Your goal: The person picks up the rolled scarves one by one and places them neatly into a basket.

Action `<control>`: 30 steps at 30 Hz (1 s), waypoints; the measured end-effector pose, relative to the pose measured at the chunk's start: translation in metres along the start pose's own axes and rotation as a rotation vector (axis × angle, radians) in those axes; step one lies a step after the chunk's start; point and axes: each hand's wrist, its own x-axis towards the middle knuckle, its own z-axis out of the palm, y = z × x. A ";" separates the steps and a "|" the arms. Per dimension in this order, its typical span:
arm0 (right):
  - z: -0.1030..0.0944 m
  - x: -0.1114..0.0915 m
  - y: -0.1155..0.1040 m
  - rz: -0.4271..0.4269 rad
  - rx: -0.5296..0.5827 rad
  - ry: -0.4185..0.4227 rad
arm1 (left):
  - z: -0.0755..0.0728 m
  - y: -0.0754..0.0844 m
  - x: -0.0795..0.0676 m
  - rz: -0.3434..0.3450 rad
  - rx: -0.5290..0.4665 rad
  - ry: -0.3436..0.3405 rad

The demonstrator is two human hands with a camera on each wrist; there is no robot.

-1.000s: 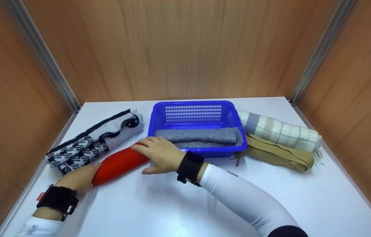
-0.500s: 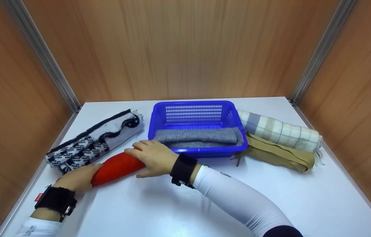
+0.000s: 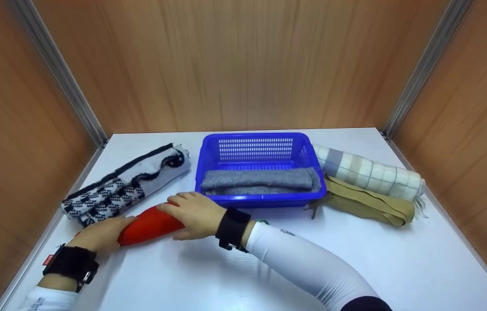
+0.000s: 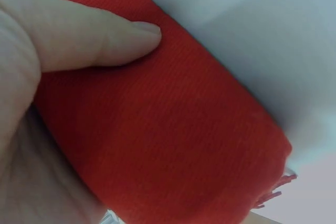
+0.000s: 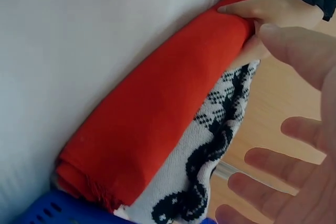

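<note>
Red folded scarf slants over the desk, between the black-and-white patterned scarf and blue basket. We note left hand pinching its near end, thumb on top; right hand spread over the far end, contact unclear. We judge that one-ended lifting could let the folds slip open.

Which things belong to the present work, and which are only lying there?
In work, apparently:
red cloth
left hand, holding it
right hand, over it

Lying by, not held:
blue basket
grey cloth, inside it
black-and-white cloth
checked cloth
olive cloth
</note>
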 end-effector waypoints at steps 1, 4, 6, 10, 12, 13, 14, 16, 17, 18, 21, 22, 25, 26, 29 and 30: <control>0.001 0.001 -0.001 0.002 0.001 -0.005 | 0.000 0.000 0.000 -0.001 -0.003 -0.001; 0.005 0.002 -0.005 0.011 0.005 -0.032 | 0.000 0.000 -0.001 -0.001 -0.008 0.000; 0.008 0.003 -0.007 0.016 0.005 -0.050 | 0.000 0.000 -0.002 -0.003 -0.016 0.001; 0.015 0.004 -0.009 0.019 0.010 -0.073 | 0.002 -0.001 -0.004 0.009 -0.019 0.015; 0.019 0.004 -0.009 0.020 0.008 -0.068 | 0.002 -0.002 -0.004 0.024 -0.013 0.023; 0.021 0.005 -0.008 0.023 0.008 -0.064 | 0.002 -0.003 -0.004 0.031 -0.010 0.027; 0.023 0.005 -0.008 0.027 0.004 -0.059 | 0.002 -0.003 -0.005 0.037 -0.010 0.029; 0.027 0.006 -0.007 0.039 0.000 -0.053 | 0.002 -0.003 -0.005 0.048 -0.011 0.031; 0.029 0.006 -0.006 0.046 -0.001 -0.052 | 0.002 -0.003 -0.005 0.054 -0.012 0.031; 0.032 0.007 -0.005 0.054 0.001 -0.052 | 0.002 -0.003 -0.005 0.055 -0.016 0.032; 0.039 0.007 -0.003 0.077 0.013 -0.061 | 0.003 -0.003 -0.006 0.061 -0.020 0.035; 0.041 0.008 -0.003 0.084 0.017 -0.065 | 0.004 -0.004 -0.006 0.063 -0.019 0.036; 0.050 0.008 -0.002 0.101 0.022 -0.070 | 0.005 -0.005 -0.005 0.069 -0.009 0.035; 0.052 0.009 -0.001 0.108 0.025 -0.074 | 0.005 -0.005 -0.005 0.071 -0.005 0.033; 0.055 0.010 -0.001 0.129 0.035 -0.091 | 0.005 -0.006 -0.004 0.073 0.002 0.029; 0.056 0.010 -0.001 0.139 0.042 -0.100 | 0.005 -0.006 -0.004 0.070 0.002 0.028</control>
